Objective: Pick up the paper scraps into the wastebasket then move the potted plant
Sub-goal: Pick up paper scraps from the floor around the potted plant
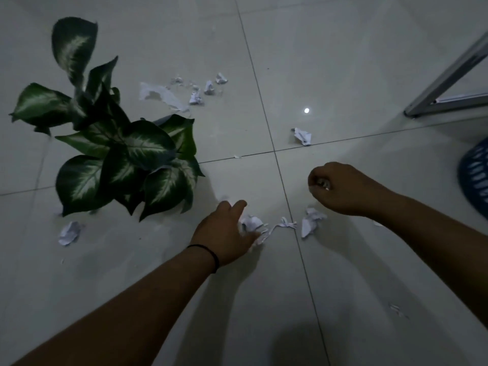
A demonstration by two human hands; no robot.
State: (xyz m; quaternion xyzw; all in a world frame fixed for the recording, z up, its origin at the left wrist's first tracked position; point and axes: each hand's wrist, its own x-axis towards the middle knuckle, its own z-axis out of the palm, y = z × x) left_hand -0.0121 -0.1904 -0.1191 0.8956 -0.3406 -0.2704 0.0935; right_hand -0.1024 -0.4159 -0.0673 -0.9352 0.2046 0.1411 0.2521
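Observation:
White paper scraps lie scattered on the tiled floor. My left hand [228,229] reaches down onto a crumpled scrap [252,223], fingers curling around it. A thin torn strip [284,224] and another crumpled scrap [311,220] lie just right of it. My right hand [340,188] hovers above as a closed fist with a bit of paper showing inside. The potted plant [124,151] with dark green and white leaves stands at the left; its pot is hidden by leaves. The blue wastebasket [475,175] shows at the right edge.
More scraps lie beyond the plant [196,97], a flat torn sheet [163,97], one near the tile joint [303,136], and one at the plant's near left [69,233]. A metal furniture leg [446,83] stands at the upper right.

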